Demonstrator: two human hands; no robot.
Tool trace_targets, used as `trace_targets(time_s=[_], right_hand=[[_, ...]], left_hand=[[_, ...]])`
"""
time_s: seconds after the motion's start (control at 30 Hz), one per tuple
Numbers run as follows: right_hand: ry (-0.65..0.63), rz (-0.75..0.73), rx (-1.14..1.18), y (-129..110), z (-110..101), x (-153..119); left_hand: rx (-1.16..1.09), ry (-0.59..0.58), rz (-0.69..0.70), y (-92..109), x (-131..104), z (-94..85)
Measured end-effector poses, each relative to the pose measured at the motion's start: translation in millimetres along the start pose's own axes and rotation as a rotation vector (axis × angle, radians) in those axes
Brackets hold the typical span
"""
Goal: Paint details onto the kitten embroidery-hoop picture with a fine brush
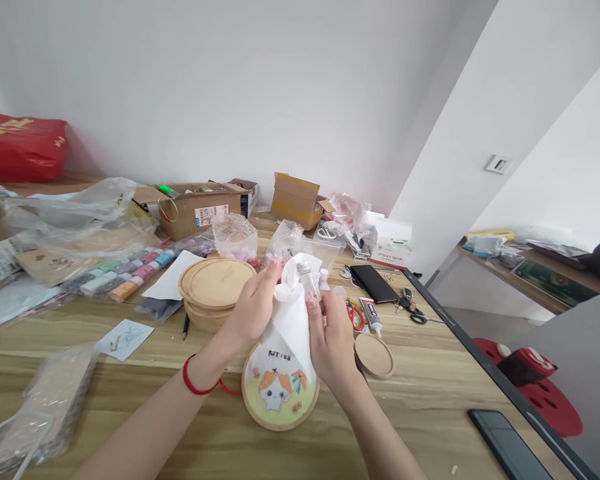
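My left hand (255, 303) pinches a white tissue (289, 323), which hangs down in a fold between both hands. In my right hand (333, 337) is a small clear bottle (310, 283) with a silver screw cap, tilted against the tissue. My right fingers wrap its lower part and hide it. Below the hands a round wooden hoop (280, 427) lies on the table, with a kitten picture and the word KITTEN on it. The tissue's lower end overlaps the hoop's upper part.
Stacked wooden discs (217, 283) stand left of the hands. A small wooden disc (375, 355), a glue tube (371, 316), scissors (420, 317) and a black case (374, 283) lie right. Cardboard boxes (200, 210) line the back; a phone (507, 440) rests near the right edge.
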State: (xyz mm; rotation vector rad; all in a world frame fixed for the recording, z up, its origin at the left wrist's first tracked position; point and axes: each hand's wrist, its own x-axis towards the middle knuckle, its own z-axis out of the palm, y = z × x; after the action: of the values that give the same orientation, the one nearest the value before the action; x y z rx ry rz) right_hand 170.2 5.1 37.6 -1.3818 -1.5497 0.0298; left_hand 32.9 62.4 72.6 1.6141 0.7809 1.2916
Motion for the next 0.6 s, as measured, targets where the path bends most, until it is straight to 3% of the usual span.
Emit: trace_targets(time_s=[0.13,0.2,0.27,0.4,0.6], right_hand=[[0.02,-0.121,-0.167,4,0,1],[0.021,-0.165,-0.209,5,-2,2],[0.03,-0.199,-0.24,4,-4,2],[0.016,-0.263,-0.276,2,-4,0],[-0.077,-0.268,-0.215,-2,2,-3]], left_hand=[[-0.358,-0.299,-0.177,6,-3,-3.0],[-0.365,-0.444,-0.215,10,-3,-10.4],[-0.271,-0.501,-0.207,12,-2,-15.8],[-0.097,-0.345,-0.137,13,-1,-14.6],[-0.035,-0.168,-0.079,11,-3,-2.2]])
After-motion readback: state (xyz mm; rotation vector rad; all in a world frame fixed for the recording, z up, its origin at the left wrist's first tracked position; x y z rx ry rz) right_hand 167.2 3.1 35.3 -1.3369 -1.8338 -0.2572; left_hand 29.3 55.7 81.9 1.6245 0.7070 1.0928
